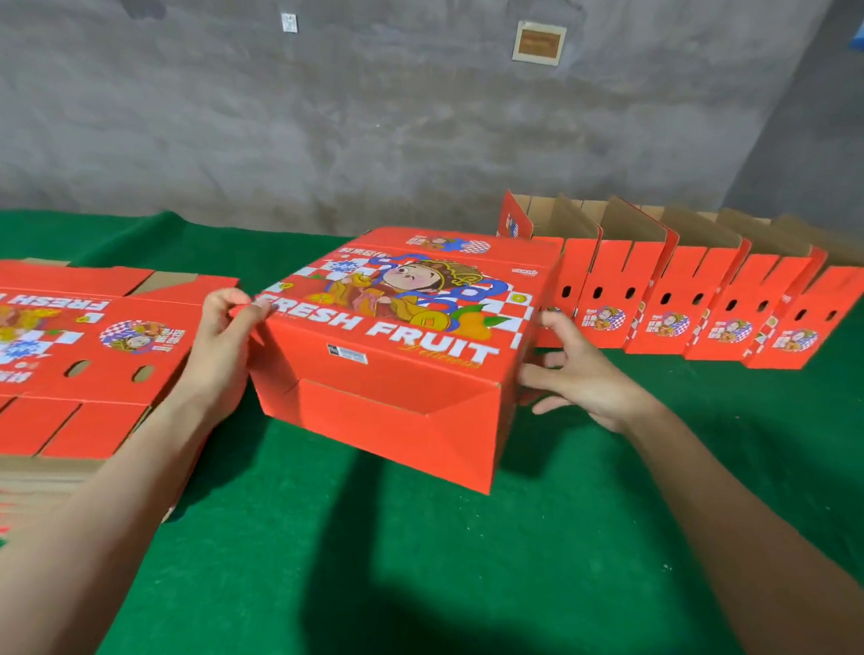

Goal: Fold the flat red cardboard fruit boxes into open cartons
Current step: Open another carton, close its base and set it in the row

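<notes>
The left hand (224, 336) gripped the left end of the red fruit box (393, 360), thumb laid on the top corner and fingers curled under the edge. The right hand (575, 375) was spread open, its fingertips against the box's right end wall and its thumb raised by the upper corner. The box sat between the two hands, tilted, with its near edge lifted off the surface (308, 546).

The box was already squared into a block. Its top panel carried a cartoon figure in a gold crown, blue ribbons, a red-and-white checker pattern, oranges and the white words "FRESH FRUIT". The near side was plain glossy red with a small barcode label and a folded-in flap showing diagonal creases.

To the outside of the left hand lay one stack of flat boxes (68, 358), the same print on the top sheet, two oval hand-holes punched in it, and brown corrugated edges showing down the stack's side. Beyond the right hand stood a row of folded cartons (671, 310), open at the top with raw brown cardboard inside. Five front panels could be counted, the nearest partly hidden behind the held box, each with slotted flaps, oval holes and a round logo.

The surface was covered in green, felt-like cloth. A rough grey wall (330, 121) rose behind it.
</notes>
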`<state>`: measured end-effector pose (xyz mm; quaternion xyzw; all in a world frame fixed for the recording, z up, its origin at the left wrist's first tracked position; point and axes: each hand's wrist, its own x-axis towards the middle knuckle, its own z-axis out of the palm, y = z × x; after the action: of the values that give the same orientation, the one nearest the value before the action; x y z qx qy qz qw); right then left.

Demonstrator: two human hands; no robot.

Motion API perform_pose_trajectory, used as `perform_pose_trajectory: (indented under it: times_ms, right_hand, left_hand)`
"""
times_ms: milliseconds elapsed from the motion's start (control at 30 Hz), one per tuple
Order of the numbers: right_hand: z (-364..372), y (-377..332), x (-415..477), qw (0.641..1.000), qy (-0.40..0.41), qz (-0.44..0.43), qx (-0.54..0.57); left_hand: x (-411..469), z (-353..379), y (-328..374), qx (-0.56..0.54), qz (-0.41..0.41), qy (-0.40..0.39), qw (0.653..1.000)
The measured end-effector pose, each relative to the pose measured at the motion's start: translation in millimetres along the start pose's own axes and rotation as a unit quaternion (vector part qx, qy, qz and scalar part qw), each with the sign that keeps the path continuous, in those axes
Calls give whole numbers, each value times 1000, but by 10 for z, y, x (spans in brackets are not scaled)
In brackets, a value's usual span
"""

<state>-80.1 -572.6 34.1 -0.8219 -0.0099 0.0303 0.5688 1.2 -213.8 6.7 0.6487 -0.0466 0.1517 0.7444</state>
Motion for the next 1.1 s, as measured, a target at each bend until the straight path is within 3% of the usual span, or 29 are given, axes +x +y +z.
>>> perform_pose_trajectory:
  times_ms: [67, 133, 200, 267, 333, 500, 667, 767, 867, 1000, 1100]
  right_hand:
    - [61, 0, -21, 999, 34, -27, -13]
    - [189, 11, -13, 988, 93, -54, -107]
    - [397, 102, 24, 955, 160, -72, -237]
    - [665, 219, 43, 926, 198, -79, -313]
    - [910, 373, 45, 919, 195, -53, -338]
    - [1372, 857, -24, 917, 87, 2, -390]
    - [1472, 1122, 31, 889, 40, 14, -456]
    - [1458, 1194, 65, 879, 31, 4, -475]
    - [1502, 1276, 76, 875, 34, 1, -483]
    - [1533, 1442, 114, 871, 30, -10, -491]
    - [1529, 1501, 288, 873, 36, -5, -487]
  left_hand:
    - [-15, 49, -72, 24, -33, -28, 999]
    - [-47, 144, -154, 189, -25, -82, 978]
    - [-146, 318, -224, 317, -14, -147, 937]
    - [-285, 518, -252, 303, -20, -199, 932]
    - [-427, 690, -250, 225, -39, -229, 946]
    - [-578, 927, -370, 86, -188, -233, 950]
    - [-515, 886, -537, 134, -203, -213, 946]
    - [-477, 795, -814, 218, -153, -229, 936]
    - [-473, 664, -1251, 366, -107, -248, 891]
    - [-349, 506, -1810, 548, -141, -285, 774]
    - [-143, 509, -2056, 610, -138, -301, 720]
